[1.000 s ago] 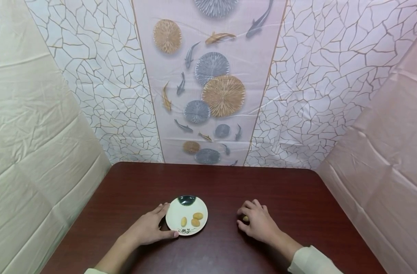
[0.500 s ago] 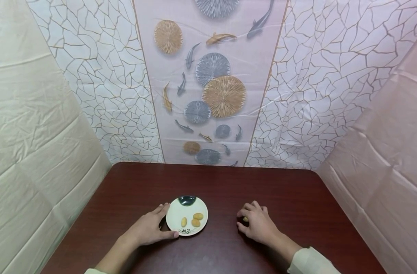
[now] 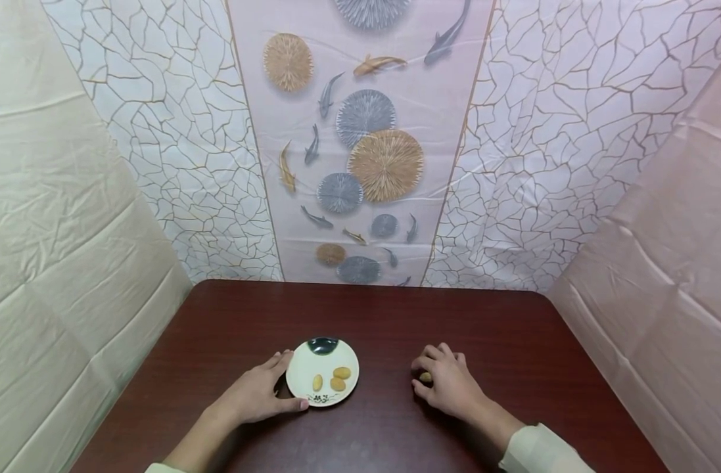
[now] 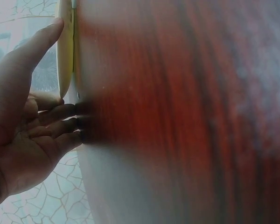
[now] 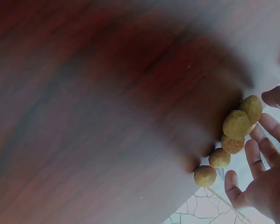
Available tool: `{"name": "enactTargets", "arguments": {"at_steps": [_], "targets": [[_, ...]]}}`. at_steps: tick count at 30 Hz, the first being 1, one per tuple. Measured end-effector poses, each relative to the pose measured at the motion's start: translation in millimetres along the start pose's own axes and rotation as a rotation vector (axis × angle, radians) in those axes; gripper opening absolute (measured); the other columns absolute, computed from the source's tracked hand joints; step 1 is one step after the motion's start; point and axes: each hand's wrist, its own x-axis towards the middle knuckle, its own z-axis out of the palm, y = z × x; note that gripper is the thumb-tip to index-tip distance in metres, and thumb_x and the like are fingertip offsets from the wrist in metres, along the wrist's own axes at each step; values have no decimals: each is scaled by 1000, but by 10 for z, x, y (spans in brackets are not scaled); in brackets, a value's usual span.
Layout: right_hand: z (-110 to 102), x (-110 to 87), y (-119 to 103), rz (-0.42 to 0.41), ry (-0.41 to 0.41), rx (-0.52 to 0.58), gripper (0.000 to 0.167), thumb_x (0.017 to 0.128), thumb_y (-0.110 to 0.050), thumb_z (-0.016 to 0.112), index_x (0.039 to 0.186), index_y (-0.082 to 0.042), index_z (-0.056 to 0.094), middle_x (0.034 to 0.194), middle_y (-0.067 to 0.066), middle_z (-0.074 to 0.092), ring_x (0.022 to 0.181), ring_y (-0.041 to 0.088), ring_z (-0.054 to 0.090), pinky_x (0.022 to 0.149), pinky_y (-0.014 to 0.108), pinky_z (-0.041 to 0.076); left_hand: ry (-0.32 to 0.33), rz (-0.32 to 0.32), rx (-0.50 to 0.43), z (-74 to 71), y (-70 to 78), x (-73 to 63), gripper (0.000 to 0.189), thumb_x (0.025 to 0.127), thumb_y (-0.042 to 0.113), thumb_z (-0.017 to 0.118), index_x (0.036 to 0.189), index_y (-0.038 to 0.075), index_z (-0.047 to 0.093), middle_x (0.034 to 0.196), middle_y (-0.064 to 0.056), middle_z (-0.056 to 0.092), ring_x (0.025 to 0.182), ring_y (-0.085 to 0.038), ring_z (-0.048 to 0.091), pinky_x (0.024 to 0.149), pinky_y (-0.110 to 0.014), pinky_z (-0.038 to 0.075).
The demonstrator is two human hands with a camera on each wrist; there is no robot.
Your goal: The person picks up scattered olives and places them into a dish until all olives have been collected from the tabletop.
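Observation:
On the left, my left hand [image 3: 256, 394] stretches its thumb and fingers along the rim of a round white plate [image 3: 301, 368] with a dark green patch. In the left wrist view the thumb tip touches the plate's edge [image 4: 66, 70]. Three small yellow-brown oval fruits [image 3: 317, 382] lie on the plate. To the right, my right hand [image 3: 449, 384] arches over more of these fruits on the table, with one fruit [image 3: 425, 377] showing between thumb and fingers. The right wrist view has several fruits [image 5: 235, 124] in a row before the loosely bent fingers [image 5: 256, 158].
Both hands and the plate are on a dark red-brown wooden table [image 3: 372, 315]. Behind it hangs a patterned cloth [image 3: 366, 197] with fish and round motifs. Beige cloth walls [image 3: 76, 263] close off the left and right sides.
My right hand has shifted very slightly to the right, still over the fruits. The left hand, the plate and its fruits have stayed in place.

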Motion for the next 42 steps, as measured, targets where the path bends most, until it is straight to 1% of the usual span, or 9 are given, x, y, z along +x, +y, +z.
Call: {"name": "enactTargets", "arguments": {"at_steps": [5, 7, 12, 14, 21, 29, 33, 37, 42], "targets": [[-13, -16, 4, 9, -8, -13, 13, 92, -27, 90, 97, -22, 79, 103, -9, 65, 98, 14, 51, 87, 58, 48, 1, 2, -6, 1, 1, -7, 122, 84, 74, 84, 168, -3, 41, 170, -29, 48, 155, -51, 50, 119, -67, 49], [-18, -26, 2, 15, -11, -21, 13, 92, -27, 90, 95, -23, 78, 102, -9, 64, 97, 14, 50, 88, 60, 48, 0, 3, -7, 3, 1, -10, 122, 83, 74, 84, 168, -3, 41, 170, -29, 48, 155, -51, 50, 119, -67, 49], [-30, -41, -2, 25, -4, -39, 13, 90, -26, 91, 95, -23, 79, 101, -9, 64, 99, 16, 52, 94, 69, 49, 0, 3, -6, 2, 0, -15, 122, 83, 74, 84, 168, -3, 41, 170, -28, 48, 156, -50, 49, 119, -68, 49], [-32, -43, 0, 30, -3, -41, 13, 90, -25, 91, 95, -23, 79, 101, -9, 64, 99, 17, 52, 97, 71, 48, -1, 1, -6, 0, 0, -17, 122, 83, 74, 84, 168, -3, 41, 170, -29, 47, 155, -51, 50, 119, -68, 49], [-15, -36, 9, 17, -3, -64, 12, 90, -22, 90, 91, -23, 78, 99, -9, 63, 99, 17, 52, 95, 68, 48, -2, 3, -4, -5, 3, -17, 122, 83, 74, 84, 168, -3, 41, 169, -29, 48, 154, -51, 51, 119, -68, 50], [14, -23, 15, -10, 26, -79, 10, 91, -24, 89, 90, -23, 80, 99, -8, 66, 98, 17, 53, 93, 66, 49, -7, 1, -6, -8, 16, -16, 122, 83, 73, 85, 168, -3, 41, 169, -28, 49, 156, -50, 50, 119, -68, 49], [17, -12, 2, -36, 51, -73, 9, 91, -24, 89, 91, -23, 80, 99, -8, 66, 98, 18, 53, 92, 66, 50, -9, 3, -5, -8, 18, -13, 121, 84, 73, 84, 168, -2, 41, 170, -27, 48, 157, -49, 49, 120, -68, 49], [4, 5, -31, -66, 89, -73, 9, 90, -24, 90, 93, -23, 81, 99, -7, 67, 98, 18, 54, 90, 63, 49, -9, 2, -8, -17, 24, -14, 121, 84, 73, 84, 168, -3, 40, 170, -27, 48, 157, -49, 48, 120, -68, 48], [-13, 26, -96, -92, 124, -70, 9, 90, -22, 91, 95, -21, 83, 99, -6, 68, 97, 17, 53, 89, 61, 49, -6, 7, -8, -35, 38, -17, 121, 84, 72, 85, 168, -3, 41, 169, -29, 49, 155, -51, 50, 118, -68, 49]]}}
